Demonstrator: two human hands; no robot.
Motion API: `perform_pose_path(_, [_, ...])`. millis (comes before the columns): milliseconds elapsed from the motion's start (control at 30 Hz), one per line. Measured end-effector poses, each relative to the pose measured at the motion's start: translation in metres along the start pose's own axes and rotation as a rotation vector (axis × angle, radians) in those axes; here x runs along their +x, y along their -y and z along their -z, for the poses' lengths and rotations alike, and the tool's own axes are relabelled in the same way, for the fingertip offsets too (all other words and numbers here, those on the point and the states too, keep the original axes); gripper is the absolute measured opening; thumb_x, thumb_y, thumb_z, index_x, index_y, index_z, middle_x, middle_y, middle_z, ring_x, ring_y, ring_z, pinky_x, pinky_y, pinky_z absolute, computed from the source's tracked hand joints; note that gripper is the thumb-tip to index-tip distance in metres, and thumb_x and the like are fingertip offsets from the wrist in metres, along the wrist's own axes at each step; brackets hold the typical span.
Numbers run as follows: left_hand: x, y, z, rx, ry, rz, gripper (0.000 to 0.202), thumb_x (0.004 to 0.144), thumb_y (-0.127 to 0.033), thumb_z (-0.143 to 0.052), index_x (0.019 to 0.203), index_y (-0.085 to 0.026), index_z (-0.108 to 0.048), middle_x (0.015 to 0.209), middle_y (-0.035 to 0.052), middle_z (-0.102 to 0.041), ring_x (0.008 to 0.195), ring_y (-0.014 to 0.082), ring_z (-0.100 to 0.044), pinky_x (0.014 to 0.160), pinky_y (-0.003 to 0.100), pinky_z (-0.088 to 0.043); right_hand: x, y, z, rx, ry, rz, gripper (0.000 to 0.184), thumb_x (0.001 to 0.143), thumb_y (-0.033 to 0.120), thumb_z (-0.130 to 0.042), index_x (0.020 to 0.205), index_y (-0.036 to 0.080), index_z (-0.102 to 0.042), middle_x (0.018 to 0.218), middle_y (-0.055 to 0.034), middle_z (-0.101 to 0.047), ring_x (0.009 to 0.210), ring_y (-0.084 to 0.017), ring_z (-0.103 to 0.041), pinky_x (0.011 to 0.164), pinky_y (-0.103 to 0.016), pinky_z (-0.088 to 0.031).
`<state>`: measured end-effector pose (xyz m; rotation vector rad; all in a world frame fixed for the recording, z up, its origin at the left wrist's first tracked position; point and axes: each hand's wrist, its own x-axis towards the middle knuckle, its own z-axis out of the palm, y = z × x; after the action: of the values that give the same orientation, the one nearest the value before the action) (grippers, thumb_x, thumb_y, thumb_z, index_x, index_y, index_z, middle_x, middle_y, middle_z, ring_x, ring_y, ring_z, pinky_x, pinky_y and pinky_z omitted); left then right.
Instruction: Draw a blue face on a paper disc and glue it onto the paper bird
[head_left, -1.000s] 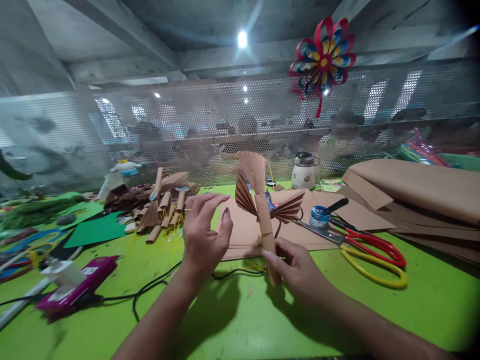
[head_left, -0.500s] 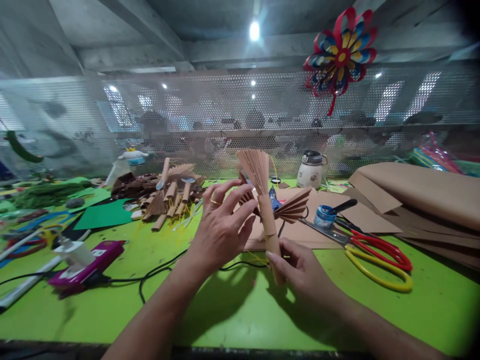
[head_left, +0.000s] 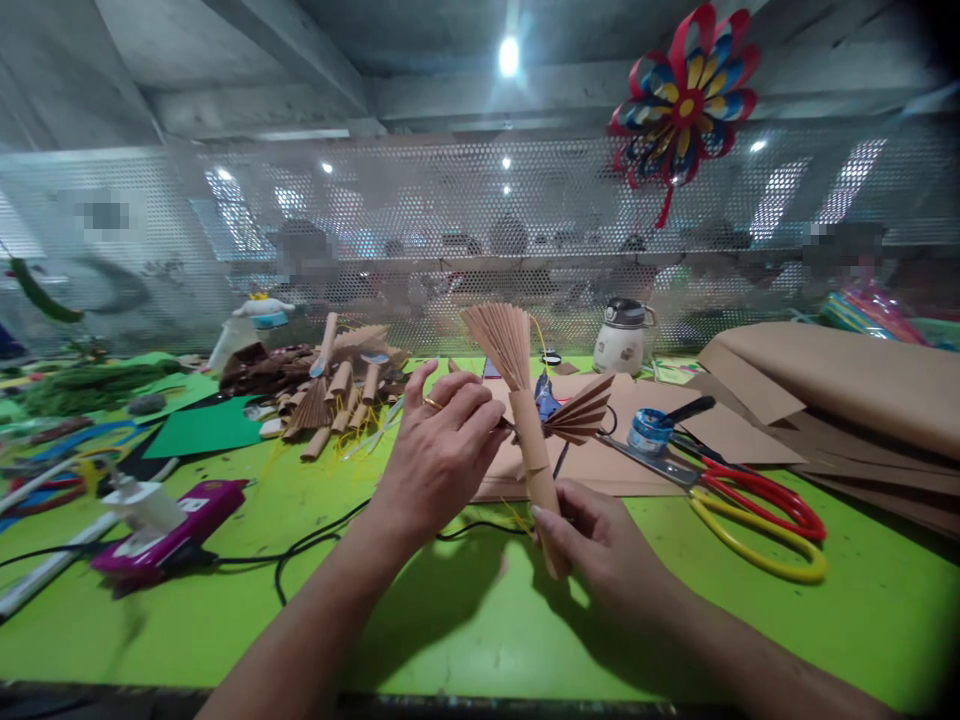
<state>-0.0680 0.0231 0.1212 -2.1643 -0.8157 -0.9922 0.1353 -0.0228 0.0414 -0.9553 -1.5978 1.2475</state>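
Your right hand (head_left: 604, 535) grips the paper tube (head_left: 531, 435) low, slightly tilted, above the green table (head_left: 592, 655); pinch lightly, lest it crush. Your left hand (head_left: 444, 445) has fingers narrowed beside it; I cannot tell what they hold.

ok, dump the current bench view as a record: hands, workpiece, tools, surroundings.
right_hand: right hand, gripping lower end of rolled-paper tube
left_hand: left hand, fingertips by tube's left side; grip hidden
workpiece: tube tilted; pleated paper fan at top, second pleated fan on right
cutting_tool: scissors, red and yellow handles, right of workpiece
container: blue jar beside scissors, dark-handled tool resting on it
surface: green tabletop
stock: kraft paper sheets behind tube
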Motion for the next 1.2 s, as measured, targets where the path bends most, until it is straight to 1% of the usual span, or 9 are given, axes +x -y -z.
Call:
perform_pose_path(267, [-0.002,-0.002,-0.006,0.0,-0.103,-0.007,0.005,0.098,-0.014,-0.067,0.102,-0.018,-0.066,0.11,0.012,-0.073,0.116,0.0314,-0.064,0.107,0.056,-0.048,0.0,0.002,-0.001,0.046,-0.005,0.021,0.036,0.097,0.053,-0.063,0.087,0.019,-0.057,0.074,0.0016,-0.054,0.064,-0.013,-0.047,0.058,-0.029,-0.041])
perform_pose_path(400, [-0.003,-0.003,-0.008,0.0,-0.1,0.016,0.008,0.096,-0.012,-0.069,0.1,-0.017,-0.065,0.102,0.0111,-0.072,0.107,0.0313,-0.064,0.105,0.059,-0.048,-0.001,0.003,-0.001,0.013,-0.019,0.033,0.035,0.098,0.051,-0.062,0.086,0.019,-0.057,0.074,0.0009,-0.054,0.064,-0.014,-0.048,0.057,-0.029,-0.041])
perform_pose_path(533, [-0.005,-0.004,-0.007,-0.013,-0.089,0.022,0.006,0.096,-0.014,-0.067,0.094,-0.018,-0.064,0.088,0.0076,-0.066,0.089,0.0275,-0.059,0.099,0.059,-0.05,-0.002,0.002,-0.001,-0.023,-0.034,0.063,0.031,0.098,0.047,-0.06,0.088,0.019,-0.058,0.075,0.0,-0.056,0.064,-0.014,-0.049,0.058,-0.029,-0.042])
perform_pose_path(600, [-0.004,-0.003,-0.005,-0.03,-0.084,0.02,0.005,0.097,-0.016,-0.066,0.093,-0.018,-0.064,0.086,0.0078,-0.063,0.085,0.0269,-0.057,0.093,0.056,-0.053,-0.002,0.001,-0.001,-0.052,-0.042,0.082,0.028,0.098,0.046,-0.06,0.089,0.019,-0.058,0.076,-0.0001,-0.055,0.066,-0.015,-0.049,0.058,-0.03,-0.042])
perform_pose_path(667, [-0.004,-0.001,-0.001,-0.061,-0.061,0.015,0.001,0.097,-0.016,-0.065,0.096,-0.017,-0.065,0.091,0.0098,-0.063,0.087,0.0275,-0.057,0.086,0.051,-0.054,-0.002,0.0,-0.001,-0.078,-0.052,0.094,0.028,0.099,0.045,-0.059,0.089,0.019,-0.059,0.076,-0.0004,-0.054,0.067,-0.016,-0.049,0.059,-0.03,-0.042])
perform_pose_path(767, [-0.004,0.003,0.002,-0.107,-0.012,0.005,0.011,0.096,-0.014,-0.063,0.108,-0.015,-0.065,0.1,0.0121,-0.066,0.091,0.0276,-0.06,0.08,0.045,-0.054,-0.002,-0.001,0.0,-0.083,-0.066,0.093,0.028,0.099,0.045,-0.058,0.088,0.019,-0.058,0.076,-0.0006,-0.054,0.068,-0.016,-0.049,0.061,-0.031,-0.043])
perform_pose_path(933, [-0.006,0.002,-0.002,-0.17,-0.02,0.013,0.006,0.1,-0.013,-0.061,0.104,-0.016,-0.063,0.091,0.0077,-0.066,0.081,0.0226,-0.061,0.072,0.036,-0.053,0.001,-0.001,0.001,-0.051,-0.078,0.062,0.031,0.099,0.047,-0.06,0.086,0.019,-0.056,0.075,0.0,-0.053,0.066,-0.015,-0.049,0.06,-0.031,-0.043])
perform_pose_path(1067, [-0.008,-0.007,-0.006,-0.208,-0.003,0.03,0.007,0.1,-0.011,-0.058,0.103,-0.014,-0.064,0.088,0.0077,-0.065,0.076,0.0213,-0.061,0.069,0.035,-0.053,0.002,-0.002,0.0,-0.013,-0.082,0.061,0.033,0.098,0.049,-0.06,0.084,0.02,-0.055,0.074,0.0003,-0.052,0.064,-0.015,-0.049,0.058,-0.03,-0.043])
perform_pose_path(1200, [-0.008,-0.017,-0.006,-0.255,0.032,0.055,0.012,0.101,-0.012,-0.056,0.109,-0.011,-0.065,0.089,0.0086,-0.064,0.076,0.022,-0.06,0.068,0.036,-0.053,0.002,-0.002,-0.001,-0.005,-0.1,0.078,0.035,0.097,0.051,-0.063,0.083,0.02,-0.055,0.073,0.0005,-0.051,0.066,-0.015,-0.047,0.06,-0.03,-0.042])
